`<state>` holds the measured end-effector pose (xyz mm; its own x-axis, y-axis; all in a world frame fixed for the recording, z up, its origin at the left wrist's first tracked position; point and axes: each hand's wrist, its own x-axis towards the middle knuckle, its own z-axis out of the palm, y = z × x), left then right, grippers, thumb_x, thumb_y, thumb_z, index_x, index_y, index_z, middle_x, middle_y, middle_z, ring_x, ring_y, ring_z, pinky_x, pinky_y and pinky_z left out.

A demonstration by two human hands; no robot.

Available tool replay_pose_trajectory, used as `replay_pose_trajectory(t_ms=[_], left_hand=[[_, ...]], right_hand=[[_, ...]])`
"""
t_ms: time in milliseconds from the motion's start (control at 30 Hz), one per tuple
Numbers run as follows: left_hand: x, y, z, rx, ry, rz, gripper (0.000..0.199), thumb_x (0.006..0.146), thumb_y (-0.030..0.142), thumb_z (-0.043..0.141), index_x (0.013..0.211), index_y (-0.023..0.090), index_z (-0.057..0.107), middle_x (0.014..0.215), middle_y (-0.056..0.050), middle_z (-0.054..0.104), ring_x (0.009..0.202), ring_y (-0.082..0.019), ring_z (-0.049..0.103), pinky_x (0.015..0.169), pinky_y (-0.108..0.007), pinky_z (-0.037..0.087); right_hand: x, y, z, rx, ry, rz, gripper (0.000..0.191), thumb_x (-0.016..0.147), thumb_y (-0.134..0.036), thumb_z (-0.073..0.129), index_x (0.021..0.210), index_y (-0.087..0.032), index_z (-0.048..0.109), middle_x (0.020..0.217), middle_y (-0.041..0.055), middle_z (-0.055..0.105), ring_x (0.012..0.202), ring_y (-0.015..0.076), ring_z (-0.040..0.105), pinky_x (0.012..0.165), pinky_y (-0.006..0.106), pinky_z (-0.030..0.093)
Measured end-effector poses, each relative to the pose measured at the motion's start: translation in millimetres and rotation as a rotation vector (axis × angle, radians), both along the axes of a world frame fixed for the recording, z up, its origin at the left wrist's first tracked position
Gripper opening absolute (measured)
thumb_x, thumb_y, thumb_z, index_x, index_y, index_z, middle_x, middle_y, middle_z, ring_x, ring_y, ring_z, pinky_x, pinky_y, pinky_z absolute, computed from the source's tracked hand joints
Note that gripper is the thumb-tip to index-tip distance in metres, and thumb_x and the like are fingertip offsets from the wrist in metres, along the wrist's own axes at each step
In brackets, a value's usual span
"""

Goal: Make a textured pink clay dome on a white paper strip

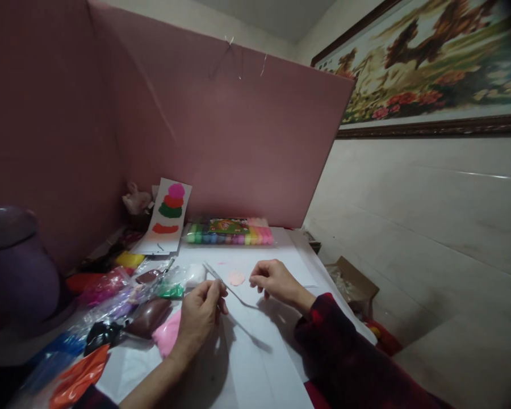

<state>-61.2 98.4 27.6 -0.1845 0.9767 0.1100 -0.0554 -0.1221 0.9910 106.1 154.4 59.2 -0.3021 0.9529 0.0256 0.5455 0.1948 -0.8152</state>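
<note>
Pinching a thin tool (pixel 213 272), the left hand (pixel 199 307) has bags (pixel 150 318) crowding its outer side. Between the hands, the pink disc (pixel 236 278) lies on paper (pixel 276 250), bare beyond it. The right hand (pixel 276 279) curls nearer the right edge, its grip unclear.
</note>
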Motion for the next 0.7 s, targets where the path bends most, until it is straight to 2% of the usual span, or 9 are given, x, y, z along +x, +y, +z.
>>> replay_pose_trajectory(t_ms=[100,233,333,400,467,600,700], left_hand=[[0,1,-1.6,-0.052,-0.048,-0.003,0.043,0.075,0.057,0.056,0.068,0.015,0.057,0.042,0.002,0.055,0.029,-0.008,0.039,0.031,-0.018,0.029],[-1,2,-3.6,-0.088,-0.047,0.019,0.039,0.077,0.054,0.056,0.069,0.015,0.056,0.047,0.001,0.058,0.030,-0.008,0.045,0.029,-0.017,0.030],[-2,2,-3.5,-0.032,-0.061,0.103,0.036,0.078,0.050,0.056,0.069,0.015,0.055,0.055,0.002,0.059,0.035,-0.008,0.051,0.033,-0.017,0.036],[-2,1,-3.3,0.000,-0.074,0.132,0.035,0.078,0.049,0.056,0.069,0.015,0.055,0.056,0.003,0.057,0.035,-0.007,0.050,0.034,-0.017,0.037],[-3,0,-3.4,0.011,-0.055,0.125,0.033,0.079,0.047,0.056,0.069,0.015,0.055,0.056,0.004,0.056,0.034,-0.006,0.047,0.033,-0.016,0.034],[-3,0,-6.3,-0.002,-0.011,0.062,0.032,0.080,0.046,0.056,0.070,0.015,0.056,0.058,0.003,0.057,0.036,-0.005,0.046,0.032,-0.015,0.029],[1,0,-10.7,-0.044,-0.030,-0.027,0.032,0.076,0.047,0.063,0.075,0.015,0.059,0.055,0.003,0.056,0.037,-0.006,0.047,0.033,-0.015,0.030]], right_hand=[[9,9,-2.4,0.040,-0.036,-0.058,0.015,0.076,-0.012,0.052,0.062,-0.015,0.059,0.053,-0.0009,0.059,0.042,0.0085,0.049,0.039,0.018,0.036],[1,0,-14.2,0.105,-0.082,-0.027,0.025,0.082,-0.020,0.049,0.060,-0.016,0.061,0.054,0.0011,0.061,0.051,0.0113,0.054,0.052,0.022,0.038],[-11,-15,-18.5,0.174,-0.158,0.007,0.011,0.075,-0.023,0.061,0.066,-0.017,0.065,0.067,0.0030,0.066,0.066,0.0155,0.058,0.062,0.025,0.038],[-18,-22,-19.9,0.253,-0.365,0.038,0.008,0.068,-0.023,0.069,0.074,-0.018,0.066,0.078,0.0048,0.067,0.073,0.0185,0.058,0.064,0.027,0.035],[-22,-26,-21.9,0.262,-0.442,0.055,0.005,0.072,-0.018,0.064,0.077,-0.018,0.065,0.079,0.0060,0.066,0.073,0.0187,0.058,0.064,0.028,0.034],[-23,-28,-26.3,0.260,-0.390,0.063,0.011,0.077,-0.010,0.054,0.075,-0.017,0.062,0.077,0.0058,0.067,0.074,0.0173,0.058,0.066,0.026,0.037],[-24,-33,-25.7,0.286,-0.208,0.027,0.011,0.078,-0.011,0.051,0.075,-0.016,0.060,0.075,0.0044,0.066,0.072,0.0156,0.059,0.066,0.025,0.041]])
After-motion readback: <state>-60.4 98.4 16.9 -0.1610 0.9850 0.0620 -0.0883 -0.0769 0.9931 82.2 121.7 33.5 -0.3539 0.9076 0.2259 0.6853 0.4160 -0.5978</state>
